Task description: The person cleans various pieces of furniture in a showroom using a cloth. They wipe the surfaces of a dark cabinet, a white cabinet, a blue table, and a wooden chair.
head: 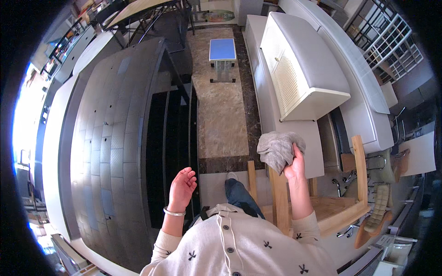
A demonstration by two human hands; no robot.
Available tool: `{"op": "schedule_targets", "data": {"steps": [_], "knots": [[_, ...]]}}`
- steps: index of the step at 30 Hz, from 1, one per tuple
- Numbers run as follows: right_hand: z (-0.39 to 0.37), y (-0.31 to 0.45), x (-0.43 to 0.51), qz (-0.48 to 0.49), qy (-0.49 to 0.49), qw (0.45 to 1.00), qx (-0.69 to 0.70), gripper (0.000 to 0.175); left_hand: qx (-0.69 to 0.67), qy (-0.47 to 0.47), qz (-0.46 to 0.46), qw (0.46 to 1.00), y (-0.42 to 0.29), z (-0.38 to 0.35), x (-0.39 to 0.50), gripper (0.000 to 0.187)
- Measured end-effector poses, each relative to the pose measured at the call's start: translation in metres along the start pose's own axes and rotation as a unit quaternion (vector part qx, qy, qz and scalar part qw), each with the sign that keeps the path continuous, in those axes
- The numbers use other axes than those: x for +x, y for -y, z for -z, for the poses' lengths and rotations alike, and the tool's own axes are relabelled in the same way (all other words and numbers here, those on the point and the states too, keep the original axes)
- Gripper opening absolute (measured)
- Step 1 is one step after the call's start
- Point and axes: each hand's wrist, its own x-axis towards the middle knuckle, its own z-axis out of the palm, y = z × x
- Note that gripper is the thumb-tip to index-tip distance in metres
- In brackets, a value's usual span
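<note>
A crumpled grey cloth (278, 149) is gripped in my right hand (296, 164), held out in front of me on the right. Below that hand stands a wooden frame (280, 203) with upright posts, and past the cloth lies the end of a low white cabinet top (305, 145). My left hand (183, 188) is raised with loosely curled fingers and nothing in it; a bracelet (174, 212) circles the wrist. It hovers beside the dark shelving side of a large grey panelled piece of furniture (114, 138).
A small blue-topped table (222, 50) stands on the marbled floor (224, 117) ahead. To the right, a cream cabinet with perforated doors (293, 76) rests on the low white cabinet. Chairs (378, 207) and a white wire rack (393, 45) fill the far right.
</note>
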Motion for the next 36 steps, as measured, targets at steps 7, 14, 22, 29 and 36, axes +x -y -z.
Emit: {"op": "schedule_targets", "data": {"steps": [7, 14, 22, 29, 36], "knots": [[0.013, 0.045, 0.126, -0.027, -0.084, 0.996, 0.023, 0.035, 0.064, 0.002, 0.002, 0.998, -0.055, -0.095, 0.109, 0.013], [0.035, 0.021, 0.244, -0.071, -0.144, 0.987, -0.013, 0.034, 0.098, -0.012, 0.012, 0.995, -0.112, -0.140, 0.217, 0.018], [-0.018, 0.003, 0.348, -0.080, -0.264, 0.961, 0.015, 0.039, 0.056, 0.084, 0.034, 0.994, -0.187, -0.210, 0.406, 0.021], [-0.120, 0.032, 0.441, -0.103, -0.162, 0.981, -0.014, 0.041, 0.107, 0.040, 0.081, 0.990, -0.216, -0.261, 0.515, 0.020], [-0.186, 0.040, 0.581, -0.136, -0.150, 0.978, -0.053, 0.039, 0.115, 0.007, 0.131, 0.985, -0.225, -0.288, 0.608, 0.020]]}}
